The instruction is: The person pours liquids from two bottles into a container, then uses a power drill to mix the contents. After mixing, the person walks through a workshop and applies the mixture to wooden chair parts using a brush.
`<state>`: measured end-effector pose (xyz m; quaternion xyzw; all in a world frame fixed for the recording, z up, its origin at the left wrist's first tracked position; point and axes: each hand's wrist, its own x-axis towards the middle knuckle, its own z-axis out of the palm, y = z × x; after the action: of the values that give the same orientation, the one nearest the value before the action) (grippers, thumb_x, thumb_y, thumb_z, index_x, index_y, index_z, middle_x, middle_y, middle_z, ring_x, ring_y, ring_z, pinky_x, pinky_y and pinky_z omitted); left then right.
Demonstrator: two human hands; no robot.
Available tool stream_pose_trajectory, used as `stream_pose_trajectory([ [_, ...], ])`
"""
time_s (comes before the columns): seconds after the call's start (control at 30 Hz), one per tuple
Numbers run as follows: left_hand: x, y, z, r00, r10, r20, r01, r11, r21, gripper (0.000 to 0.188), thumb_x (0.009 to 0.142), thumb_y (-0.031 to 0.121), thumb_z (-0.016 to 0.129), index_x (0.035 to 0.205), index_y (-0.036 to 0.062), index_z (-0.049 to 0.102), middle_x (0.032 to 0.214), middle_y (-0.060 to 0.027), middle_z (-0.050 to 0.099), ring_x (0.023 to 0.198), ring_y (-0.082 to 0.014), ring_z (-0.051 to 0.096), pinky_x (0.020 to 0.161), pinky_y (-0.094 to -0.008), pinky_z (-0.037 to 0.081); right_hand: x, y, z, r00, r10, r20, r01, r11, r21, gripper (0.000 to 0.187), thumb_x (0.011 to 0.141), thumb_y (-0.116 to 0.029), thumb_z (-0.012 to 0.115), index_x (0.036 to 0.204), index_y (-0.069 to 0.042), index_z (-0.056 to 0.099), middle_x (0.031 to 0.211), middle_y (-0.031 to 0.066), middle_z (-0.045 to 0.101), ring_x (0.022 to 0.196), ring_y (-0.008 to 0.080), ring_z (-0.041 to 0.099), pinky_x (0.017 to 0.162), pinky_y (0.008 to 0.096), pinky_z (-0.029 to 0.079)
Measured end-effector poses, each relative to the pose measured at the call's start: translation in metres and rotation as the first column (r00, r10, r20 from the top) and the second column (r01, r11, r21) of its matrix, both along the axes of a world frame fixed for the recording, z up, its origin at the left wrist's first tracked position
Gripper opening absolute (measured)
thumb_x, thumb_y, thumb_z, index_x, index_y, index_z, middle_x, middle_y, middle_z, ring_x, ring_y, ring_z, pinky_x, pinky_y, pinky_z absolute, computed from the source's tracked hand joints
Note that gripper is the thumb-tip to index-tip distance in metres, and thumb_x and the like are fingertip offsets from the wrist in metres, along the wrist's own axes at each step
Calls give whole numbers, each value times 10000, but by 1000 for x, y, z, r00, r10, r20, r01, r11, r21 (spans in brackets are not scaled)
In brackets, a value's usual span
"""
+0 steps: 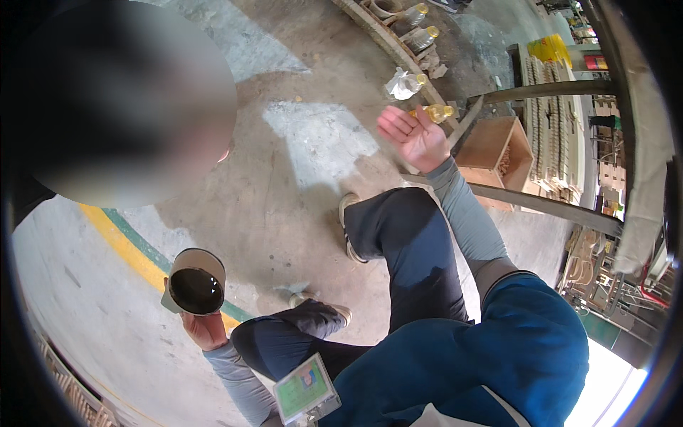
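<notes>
My left hand (pixel 204 330) is wrapped round the base of a pale cup (pixel 198 260) at the lower left. Dark liquid with small bright reflections fills much of the cup. Held out at the upper right, my right hand (pixel 421 144) is open, palm showing and fingers stretched, with nothing in it. Just behind its fingertips lies a clear bottle with a yellow cap (pixel 442 113), partly covered by the hand. An ID badge (pixel 306 388) hangs near my left forearm.
Another person, largely blurred, is close by at the upper left. A wooden box (pixel 491 146) stands on a metal-framed rack to the right, beside stacked wooden pieces and a yellow bucket (pixel 549 50). Several bottles (pixel 422 39) line a ledge. Yellow and green floor stripes (pixel 131 249) run at left.
</notes>
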<state>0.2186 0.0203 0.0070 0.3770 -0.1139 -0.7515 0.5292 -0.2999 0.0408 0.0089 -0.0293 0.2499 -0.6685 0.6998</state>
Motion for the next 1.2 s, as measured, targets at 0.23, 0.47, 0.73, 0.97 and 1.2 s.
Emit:
stream_pose_trajectory([
  [0.23,-4,15,78,996,-57,-69,58,998,2,513,777,161,563,1251,79,382,1280,-112,400,1165,-268,397,978,-466,318,85,28,100,924,299,-239,-224,929,296,466,760,26,555,1203,-15,417,1004,99,538,939,155,514,812,259,430],
  [0.47,13,37,160,996,34,-86,-27,996,81,441,835,133,473,1254,50,363,1266,-129,405,1165,-269,390,983,-465,314,110,102,185,900,391,-193,-194,755,626,572,776,1,559,1281,-54,296,849,102,576,675,114,570,527,202,441],
  [0.73,29,78,320,999,-2,-47,3,1000,26,545,827,50,448,1330,165,273,1313,-100,353,1187,-251,369,980,-454,318,107,126,299,857,197,-475,208,711,672,679,794,-15,534,1344,-102,144,889,133,576,672,173,585,559,264,485],
  [0.97,44,114,421,998,-60,35,56,992,116,387,846,106,457,1207,-16,392,1226,-149,433,1102,-270,442,929,-456,376,114,209,391,653,391,-649,164,763,625,383,739,-37,593,1101,36,491,781,91,583,637,144,565,562,256,468],
  [1.2,19,148,478,985,-170,13,168,980,106,372,844,121,458,1189,-12,410,1202,-159,451,1094,-279,453,879,-464,421,73,235,490,78,555,-828,415,737,533,204,720,-70,580,898,28,603,711,113,612,643,179,589,573,268,451],
])
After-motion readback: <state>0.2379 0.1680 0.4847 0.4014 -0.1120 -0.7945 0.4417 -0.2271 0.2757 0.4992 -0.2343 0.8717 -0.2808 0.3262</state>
